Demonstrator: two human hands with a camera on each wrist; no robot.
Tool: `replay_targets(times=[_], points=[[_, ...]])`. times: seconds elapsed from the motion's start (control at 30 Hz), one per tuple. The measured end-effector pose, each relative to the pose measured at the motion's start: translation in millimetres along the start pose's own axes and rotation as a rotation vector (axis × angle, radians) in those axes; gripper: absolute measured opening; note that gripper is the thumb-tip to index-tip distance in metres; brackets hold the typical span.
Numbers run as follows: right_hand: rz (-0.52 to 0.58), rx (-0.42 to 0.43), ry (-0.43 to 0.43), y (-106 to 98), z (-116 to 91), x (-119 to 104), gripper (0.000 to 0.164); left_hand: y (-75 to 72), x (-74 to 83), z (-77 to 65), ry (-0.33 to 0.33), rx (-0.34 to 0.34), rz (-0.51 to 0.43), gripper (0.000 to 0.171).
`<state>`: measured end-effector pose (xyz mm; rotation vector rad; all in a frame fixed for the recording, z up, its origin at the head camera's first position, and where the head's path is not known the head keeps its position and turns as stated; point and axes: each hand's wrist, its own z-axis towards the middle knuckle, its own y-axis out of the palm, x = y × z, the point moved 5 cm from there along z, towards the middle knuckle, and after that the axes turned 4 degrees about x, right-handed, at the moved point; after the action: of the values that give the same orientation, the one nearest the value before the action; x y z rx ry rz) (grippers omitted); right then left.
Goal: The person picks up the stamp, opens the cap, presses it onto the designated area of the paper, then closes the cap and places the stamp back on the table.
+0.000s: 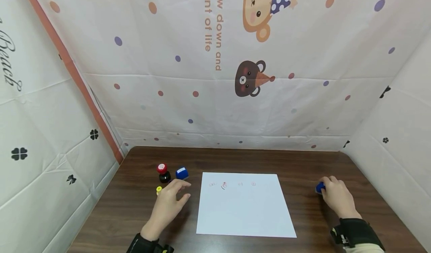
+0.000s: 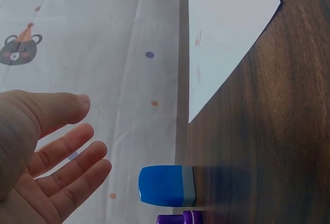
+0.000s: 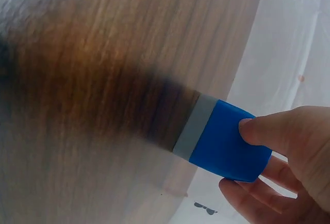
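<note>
On the right side of the table, my right hand [image 1: 338, 197] grips a blue block-shaped stamp [image 3: 227, 141] between thumb and fingers. Its grey base faces the wood, close to the surface. At the left, my left hand [image 1: 168, 204] hovers with thumb and fingers apart, holding nothing. Beyond it sit a second blue stamp [image 1: 182, 173] with a white label and a red-topped black stamp [image 1: 164, 173]. A small yellow stamp [image 1: 159, 189] shows partly behind the hand. Between the hands lies a white sheet [image 1: 245, 212] with a row of small reddish marks near its far edge.
The brown wooden table [image 1: 232, 160] ends at a white printed curtain [image 1: 208, 111] behind it, with more cloth at both sides. A purple object [image 2: 178, 218] is partly in view beside the blue stamp in the left wrist view.
</note>
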<state>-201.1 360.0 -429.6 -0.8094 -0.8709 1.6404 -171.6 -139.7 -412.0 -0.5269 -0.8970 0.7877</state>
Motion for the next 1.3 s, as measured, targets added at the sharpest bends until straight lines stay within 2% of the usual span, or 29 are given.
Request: replay_targets(times=[0.27,0.47,0.57,0.8,0.97,1.17,1.3], points=[[0.061,0.106,-0.01,-4.4,2.9,-6.9,0.029,1.5,3.9,1.2,-0.013,-0.011,-0.003,0.032],[0.163,0.115,0.074,-3.7,8.7,-20.6,0.03,5.9,9.1,2.7,-0.02,-0.022,-0.03,0.031],[0.225,0.109,0.104,-3.1,10.8,-32.9,0.033,9.5,12.3,3.1,-0.016,-0.021,-0.068,0.029],[0.337,0.119,0.084,-2.3,16.6,-66.9,0.035,20.4,22.7,4.3,-0.015,-0.027,-0.141,0.027],[0.421,0.128,0.087,1.0,19.6,-90.1,0.034,27.6,32.6,7.4,-0.016,0.004,-0.179,0.029],[0.515,0.066,0.143,12.1,19.3,-112.5,0.032,36.8,46.4,10.6,0.022,0.058,-0.224,0.029],[0.592,0.012,0.188,18.3,17.8,-128.3,0.03,44.2,53.5,10.5,0.037,0.064,-0.268,0.03]])
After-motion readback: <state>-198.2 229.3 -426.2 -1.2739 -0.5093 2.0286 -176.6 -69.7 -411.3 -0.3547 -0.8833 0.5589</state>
